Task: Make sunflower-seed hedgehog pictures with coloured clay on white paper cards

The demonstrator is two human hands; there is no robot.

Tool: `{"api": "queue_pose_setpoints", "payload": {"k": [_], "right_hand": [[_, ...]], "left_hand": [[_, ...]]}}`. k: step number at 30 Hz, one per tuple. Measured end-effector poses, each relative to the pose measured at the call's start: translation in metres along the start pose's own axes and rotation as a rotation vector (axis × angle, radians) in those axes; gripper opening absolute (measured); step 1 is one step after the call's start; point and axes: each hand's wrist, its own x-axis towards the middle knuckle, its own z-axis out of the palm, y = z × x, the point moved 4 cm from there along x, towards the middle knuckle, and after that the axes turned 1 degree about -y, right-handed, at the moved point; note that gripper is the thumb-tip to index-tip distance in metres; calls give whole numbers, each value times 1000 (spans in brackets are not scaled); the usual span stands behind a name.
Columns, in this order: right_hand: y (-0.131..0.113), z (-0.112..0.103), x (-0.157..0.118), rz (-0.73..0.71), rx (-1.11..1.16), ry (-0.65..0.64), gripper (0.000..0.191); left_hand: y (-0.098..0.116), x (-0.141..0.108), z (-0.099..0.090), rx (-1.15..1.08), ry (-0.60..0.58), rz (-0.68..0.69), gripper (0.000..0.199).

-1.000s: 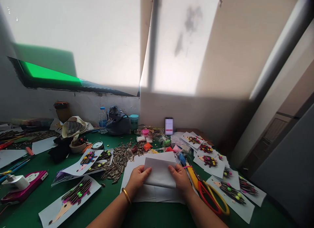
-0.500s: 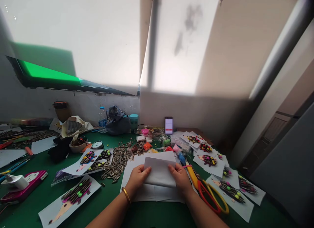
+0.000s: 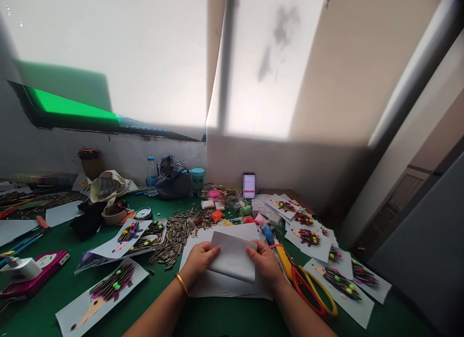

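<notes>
Between my two hands is a folded sheet of white paper (image 3: 232, 257), tilted a little, its right side lower. My left hand (image 3: 198, 262) grips its left edge, thumb on top and fingers beneath. On the right edge, my right hand (image 3: 265, 262) pinches it the same way. Under it lie more white sheets (image 3: 217, 289) on the green table. Just right of my right hand are scissors (image 3: 311, 286) with red and yellow handles and a yellow utility knife (image 3: 283, 261). A heap of striped sunflower seeds (image 3: 174, 235) spreads to the left of the sheets.
Hedgehog cards made with seeds and clay balls lie at left (image 3: 105, 298) and in an overlapping group at right (image 3: 308, 238). Clay packets (image 3: 217, 215), a phone (image 3: 249, 186), a water bottle (image 3: 151, 177) and a grey bag (image 3: 174, 182) line the back. A pink device (image 3: 34, 274) sits far left.
The folded paper has turned slightly clockwise and shifted a little left, with both hands still on it. My left hand has moved slightly left.
</notes>
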Motion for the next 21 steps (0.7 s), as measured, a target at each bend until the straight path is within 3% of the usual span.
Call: {"api": "queue_pose_setpoints", "payload": {"k": [4, 9, 14, 18, 21], "right_hand": [[-1, -6, 3, -59, -131, 25, 40], [-2, 0, 1, -73, -256, -80, 38], [1, 5, -3, -78, -376, -137, 32], [-3, 3, -2, -190, -371, -15, 33], [-6, 5, -4, -254, -272, 115, 37]], "left_hand": [[5, -4, -1, 128, -64, -8, 46], [7, -11, 7, 219, -150, -3, 38], [6, -8, 6, 236, -127, 24, 34], [9, -8, -1, 16, 16, 23, 39], [10, -16, 12, -333, -38, -24, 47]]}}
